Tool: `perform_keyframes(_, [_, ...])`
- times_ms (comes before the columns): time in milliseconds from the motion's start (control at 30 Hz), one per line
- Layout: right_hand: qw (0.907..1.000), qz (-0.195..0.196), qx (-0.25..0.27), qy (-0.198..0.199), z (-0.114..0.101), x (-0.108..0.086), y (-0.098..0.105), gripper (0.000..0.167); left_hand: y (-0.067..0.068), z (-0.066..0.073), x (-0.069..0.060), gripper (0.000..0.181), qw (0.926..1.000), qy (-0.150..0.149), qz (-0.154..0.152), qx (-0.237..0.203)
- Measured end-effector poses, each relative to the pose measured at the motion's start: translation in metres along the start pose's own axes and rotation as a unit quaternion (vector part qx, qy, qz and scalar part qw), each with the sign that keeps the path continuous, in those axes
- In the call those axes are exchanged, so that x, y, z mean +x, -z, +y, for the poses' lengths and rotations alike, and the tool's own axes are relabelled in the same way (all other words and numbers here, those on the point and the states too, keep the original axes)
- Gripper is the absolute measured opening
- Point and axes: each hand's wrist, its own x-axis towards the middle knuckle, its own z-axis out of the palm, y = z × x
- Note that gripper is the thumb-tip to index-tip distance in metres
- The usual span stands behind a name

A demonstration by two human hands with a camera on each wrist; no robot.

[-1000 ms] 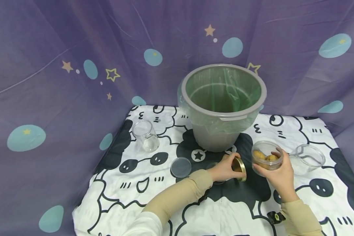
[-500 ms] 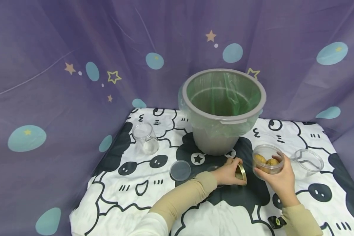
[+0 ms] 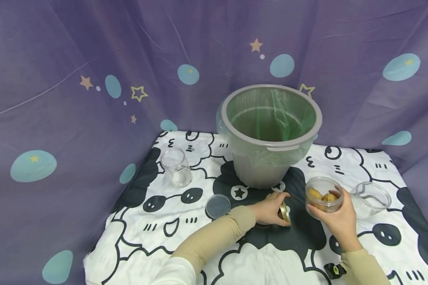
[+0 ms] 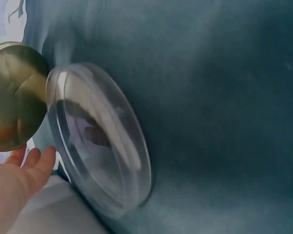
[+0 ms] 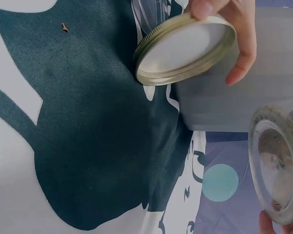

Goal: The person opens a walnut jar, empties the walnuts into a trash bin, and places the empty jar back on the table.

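In the head view my left hand (image 3: 270, 209) pinches a gold metal jar lid (image 3: 284, 213) between thumb and fingers. The lid stands nearly on edge; its pale inside faces the right wrist view, its gold top (image 4: 14, 97) the left wrist view. Beneath that hand a clear round plastic lid (image 4: 139, 168) lies on the cloth, mostly hidden in the head view. My right hand (image 3: 339, 217) grips a clear jar (image 3: 312, 209) around its side. Several brown, walnut-like nuts (image 3: 314, 193) lie inside the jar. Only the jar's base (image 5: 278, 195) and a fingertip show in the right wrist view.
A grey bin (image 3: 260, 170) with a green liner stands behind my hands. One clear jar (image 3: 176, 168) is at the left, another (image 3: 372, 198) right of my right hand. A round greyish lid (image 3: 218, 206) lies left of my left hand. Patterned cloth (image 3: 267, 261) covers the table.
My left hand has drawn slightly left with the gold lid, which has turned more edge-on to the head view. The right hand keeps its grip on the jar. The head view has tilted up a little.
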Motion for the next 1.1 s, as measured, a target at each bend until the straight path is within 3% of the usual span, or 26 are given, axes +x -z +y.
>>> perform_keyframes(133, [1.0,0.002,0.002,0.0,0.001,0.0,-0.001,0.095,0.004,-0.005,-0.006,0.088,0.9994,-0.008,-0.01,0.031])
perform_keyframes(367, [0.9999,-0.006,0.0,0.008,0.002,-0.001,-0.001,0.095,-0.003,-0.012,-0.007,0.088,0.998,-0.012,-0.006,0.062])
perform_keyframes(1100, [1.0,0.006,-0.003,0.007,0.007,-0.001,0.002,0.094,-0.009,0.01,0.007,0.082,0.9886,-0.007,-0.003,0.15])
